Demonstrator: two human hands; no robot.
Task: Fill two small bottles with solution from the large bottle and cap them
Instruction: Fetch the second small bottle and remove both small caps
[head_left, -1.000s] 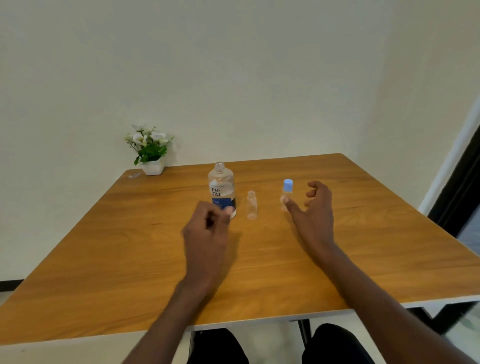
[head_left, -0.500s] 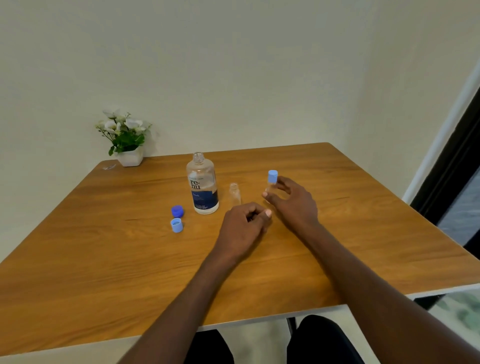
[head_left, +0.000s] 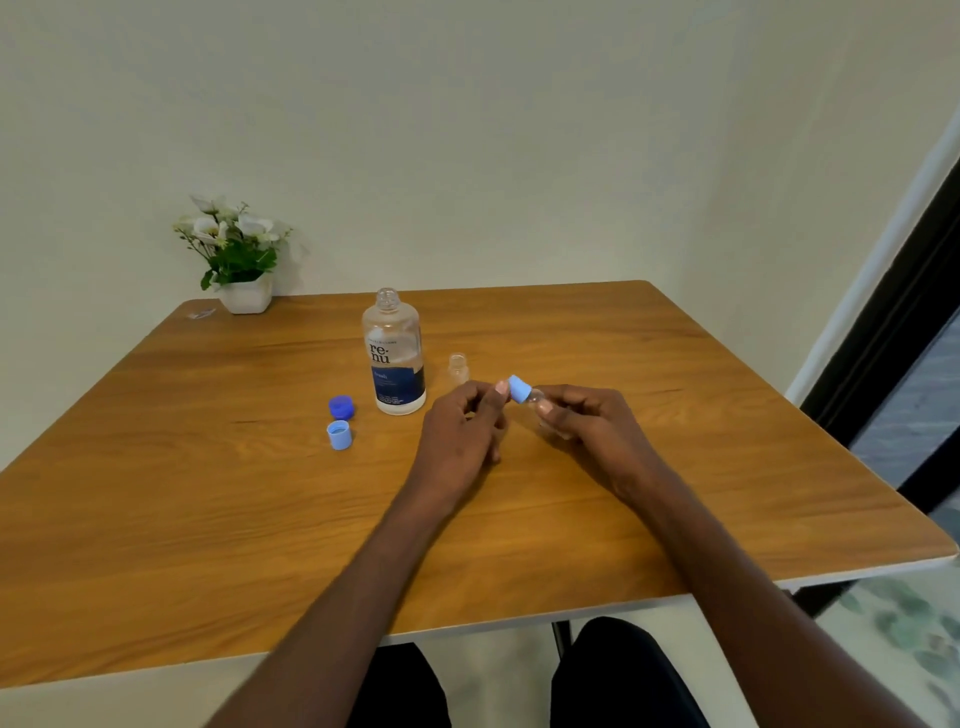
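Note:
The large clear bottle (head_left: 394, 353) with a dark blue label stands uncapped at mid-table. Right of it stands a small clear bottle (head_left: 458, 368) with no cap. My right hand (head_left: 587, 423) grips a second small clear bottle (head_left: 540, 410), tilted left above the table. Its light blue cap (head_left: 518, 388) is on the neck, and my left hand (head_left: 462, 426) pinches that cap with thumb and fingers. A dark blue cap (head_left: 341, 406) and a light blue cap (head_left: 339, 434) lie on the wooden table (head_left: 208, 493) left of the large bottle.
A white pot of white flowers (head_left: 236, 260) sits at the table's far left corner, with a small clear scrap (head_left: 200, 313) beside it. A wall stands behind the table, and a dark door frame (head_left: 893, 322) is at the right.
My right hand has lifted the capped small bottle off the table and tilted it. My left hand has moved right from beside the large bottle and taken hold of the cap.

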